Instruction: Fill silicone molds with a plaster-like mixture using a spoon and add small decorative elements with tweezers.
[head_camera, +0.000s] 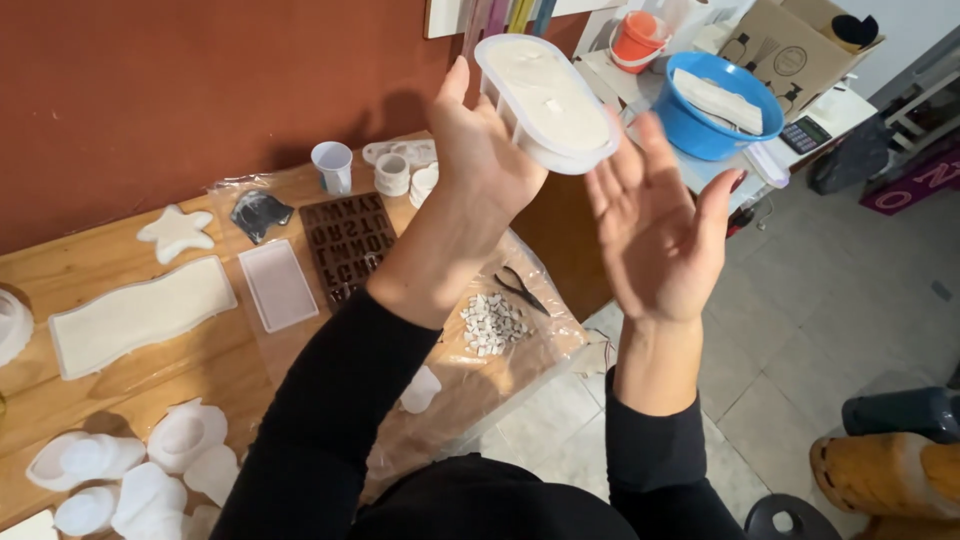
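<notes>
— What do we have in the left hand?

— We hold the oval white mould up in the air, filled with pale material, our fingers wrapped round its near side.

— And the right hand?

— We see it spread wide and holding nothing, palm turned toward the mould, just beside it, blurred.

— What lies under us?

— We see the worktop, with a brown letter mould, a white star, a cup, small white chips and pliers. A blue bowl sits farther off.
</notes>
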